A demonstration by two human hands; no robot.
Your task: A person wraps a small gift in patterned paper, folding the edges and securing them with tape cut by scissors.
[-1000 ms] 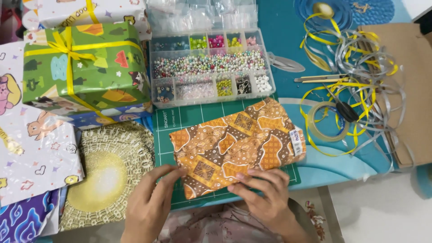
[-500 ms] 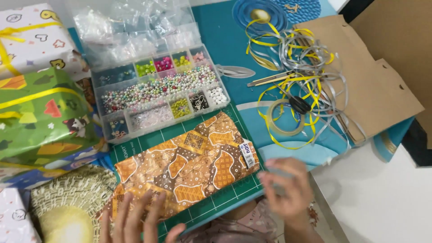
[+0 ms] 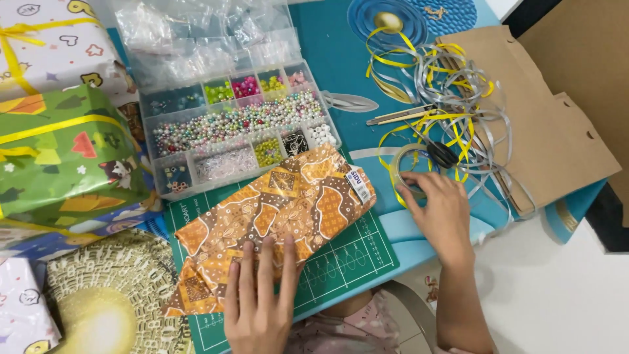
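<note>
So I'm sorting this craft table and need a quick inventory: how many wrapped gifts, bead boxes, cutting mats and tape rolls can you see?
Wrapped gifts: 5, counting the batik-paper parcel under the left hand and the green box
Bead organiser boxes: 1
Green cutting mats: 1
Clear tape rolls, touched by the right hand: 1
Total: 8

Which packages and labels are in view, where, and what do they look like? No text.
Batik-wrapped parcel: on green cutting mat, under left hand; flat, brown-orange.
Label: on parcel's right end; small, white, blue print.
Green gift box: left; yellow ribbon.
White gift box: top left; cartoon print.
Right hand: on tape roll.
</note>
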